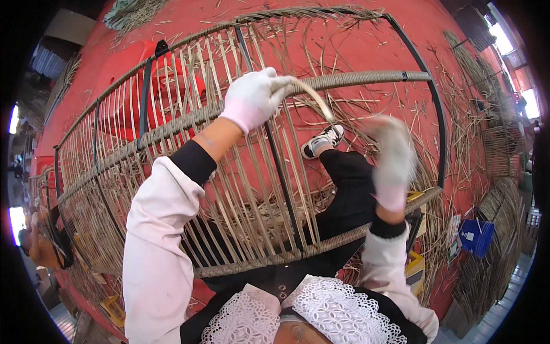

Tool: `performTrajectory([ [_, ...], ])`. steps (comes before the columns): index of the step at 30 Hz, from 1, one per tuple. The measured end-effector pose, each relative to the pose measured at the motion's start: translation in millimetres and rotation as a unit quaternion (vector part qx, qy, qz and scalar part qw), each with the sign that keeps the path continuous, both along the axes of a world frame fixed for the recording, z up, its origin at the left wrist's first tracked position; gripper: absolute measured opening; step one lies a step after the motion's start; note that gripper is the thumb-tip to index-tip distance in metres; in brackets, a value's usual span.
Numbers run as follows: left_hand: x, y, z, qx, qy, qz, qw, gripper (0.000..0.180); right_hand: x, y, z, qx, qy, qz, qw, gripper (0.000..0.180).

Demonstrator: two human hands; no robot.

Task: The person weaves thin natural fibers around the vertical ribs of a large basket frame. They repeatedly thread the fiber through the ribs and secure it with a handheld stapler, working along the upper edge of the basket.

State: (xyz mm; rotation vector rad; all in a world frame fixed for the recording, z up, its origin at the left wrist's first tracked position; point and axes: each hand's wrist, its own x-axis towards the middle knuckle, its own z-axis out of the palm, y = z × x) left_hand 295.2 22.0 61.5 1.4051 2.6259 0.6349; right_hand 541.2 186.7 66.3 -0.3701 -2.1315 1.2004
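A large black metal frame (442, 132) lies across my lap, its long bars wrapped in brown-grey wicker strands. Many thin wicker strands (229, 229) run side by side across its left and middle part. My left hand (255, 96), in a white glove with a pink cuff, rests on the wrapped middle bar (355, 79). Its fingers are closed on a pale wicker strand (317, 100) that curves away to the right and down. To the right, above the frame's near right corner, my gloved right hand (395, 157) is smeared by motion. Whether it holds anything is hidden by the blur.
Loose strands (427, 241) litter the red floor (217, 14). A red plastic chair (123, 66) stands beyond the frame's left part. A blue bucket (476, 237) and heaps of strands (487, 269) lie at the right. My foot in a black-and-white shoe (323, 140) shows beneath the frame.
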Motion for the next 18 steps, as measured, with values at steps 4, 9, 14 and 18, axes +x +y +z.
performTrajectory([
  [4,-17.7,14.6,-7.7,0.006,-0.103,0.041,0.994,0.041,187.3,63.9,-72.2,0.147,-0.187,-0.509,0.827,0.035],
  [9,-21.6,10.4,-26.0,0.094,-0.074,-0.004,0.993,0.035,357.8,76.9,-233.8,0.012,-0.623,-0.440,0.646,0.057],
  [14,-17.6,12.2,-22.7,0.057,-0.037,0.019,0.997,0.040,368.3,94.4,-205.3,-0.011,-0.426,-0.409,0.807,0.024],
  [18,-19.9,14.8,-23.6,0.072,-0.034,0.022,0.997,0.036,363.2,73.9,-36.2,-0.343,-0.252,-0.385,0.819,0.009],
])
